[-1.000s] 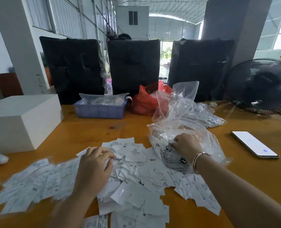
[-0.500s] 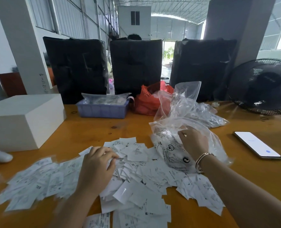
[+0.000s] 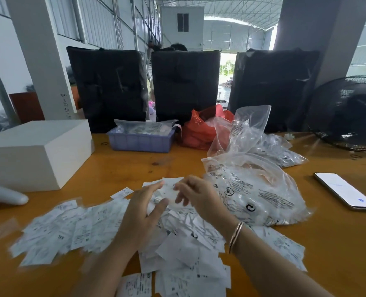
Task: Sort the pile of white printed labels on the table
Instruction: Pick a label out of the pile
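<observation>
- Labels (image 3: 104, 228) lie in a big white pile on my side of the wooden table (image 3: 122, 168), under both my arms.
- My left hand (image 3: 144, 213) is above the pile with loose fingers, not holding anything.
- My right hand (image 3: 199, 196) is just beside it. It is blurry, so I cannot tell if it pinches a label.
- A clear plastic bag (image 3: 257, 189) sits near my right hand, and a phone (image 3: 347, 190) lies further right.

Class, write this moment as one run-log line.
stage: sorting underway | left hand: over label pile | right hand: over pile, beside clear bag | grip: unclear, blurred
</observation>
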A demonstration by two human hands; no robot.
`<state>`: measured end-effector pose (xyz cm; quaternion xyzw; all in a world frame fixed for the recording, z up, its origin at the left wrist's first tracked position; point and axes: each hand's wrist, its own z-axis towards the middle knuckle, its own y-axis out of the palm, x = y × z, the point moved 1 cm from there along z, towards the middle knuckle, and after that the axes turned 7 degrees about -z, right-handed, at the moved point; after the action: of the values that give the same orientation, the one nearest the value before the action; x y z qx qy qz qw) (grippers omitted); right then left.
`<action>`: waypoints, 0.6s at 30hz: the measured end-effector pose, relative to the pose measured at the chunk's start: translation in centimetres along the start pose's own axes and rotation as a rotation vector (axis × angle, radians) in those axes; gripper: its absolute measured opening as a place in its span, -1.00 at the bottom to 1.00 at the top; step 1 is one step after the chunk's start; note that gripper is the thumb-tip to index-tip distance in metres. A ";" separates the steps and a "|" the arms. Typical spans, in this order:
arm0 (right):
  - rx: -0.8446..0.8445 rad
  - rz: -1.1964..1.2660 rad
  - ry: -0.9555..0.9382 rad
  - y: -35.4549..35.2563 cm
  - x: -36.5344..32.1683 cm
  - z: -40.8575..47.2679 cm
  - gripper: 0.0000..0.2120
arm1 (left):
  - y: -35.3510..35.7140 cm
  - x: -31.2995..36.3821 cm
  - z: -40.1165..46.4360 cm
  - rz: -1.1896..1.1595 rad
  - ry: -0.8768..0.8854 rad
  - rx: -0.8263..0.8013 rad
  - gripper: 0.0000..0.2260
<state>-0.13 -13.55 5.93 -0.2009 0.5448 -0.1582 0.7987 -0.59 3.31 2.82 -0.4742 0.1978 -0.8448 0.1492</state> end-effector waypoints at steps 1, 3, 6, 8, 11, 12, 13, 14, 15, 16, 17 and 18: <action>-0.013 0.012 -0.003 0.7 -0.1 -0.2 -0.84 | 0.0 0.0 0.0 -0.025 -0.013 -0.029 -0.60; 0.002 0.035 -0.017 1.7 -0.1 -0.3 -0.81 | 0.2 0.1 0.1 -0.037 -0.032 -0.037 -0.62; 0.029 0.059 -0.040 2.5 -0.1 -0.1 -0.76 | 0.3 0.0 0.3 -0.047 -0.067 0.006 -0.85; 0.044 0.048 -0.026 2.7 0.4 -0.1 -0.76 | 0.3 -0.3 0.3 -0.087 -0.082 0.009 -0.87; 0.126 0.064 0.049 2.3 1.6 -0.4 -0.77 | 0.2 -0.6 0.2 -0.107 -0.116 0.055 -0.79; 0.166 -0.005 0.064 2.0 2.1 -0.4 -0.76 | 0.2 -0.7 0.3 -0.088 -0.121 0.087 -0.83; 0.188 -0.127 0.069 1.5 2.6 -0.6 -0.77 | 0.2 -0.8 0.3 -0.070 -0.124 0.116 -0.88; 0.179 -0.265 0.068 1.1 3.1 -0.7 -0.77 | 0.2 -0.9 0.4 -0.060 -0.124 0.134 -0.92; 0.145 -0.394 0.060 0.8 3.6 -0.8 -0.78 | 0.1 -0.9 0.4 -0.059 -0.121 0.141 -0.93; 0.095 -0.504 0.055 0.5 4.0 -1.0 -0.77 | 0.1 -1.0 0.4 -0.067 -0.116 0.139 -0.94; 0.047 -0.581 0.054 0.3 4.4 -1.0 -0.77 | 0.2 -1.0 0.4 -0.075 -0.113 0.134 -0.93; 0.008 -0.625 0.057 0.2 4.7 -1.1 -0.78 | 0.2 -0.9 0.3 -0.078 -0.110 0.131 -0.92</action>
<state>0.48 -15.70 1.68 -0.3509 0.4781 -0.4039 0.6965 0.11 3.47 2.17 -0.5164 0.1150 -0.8339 0.1573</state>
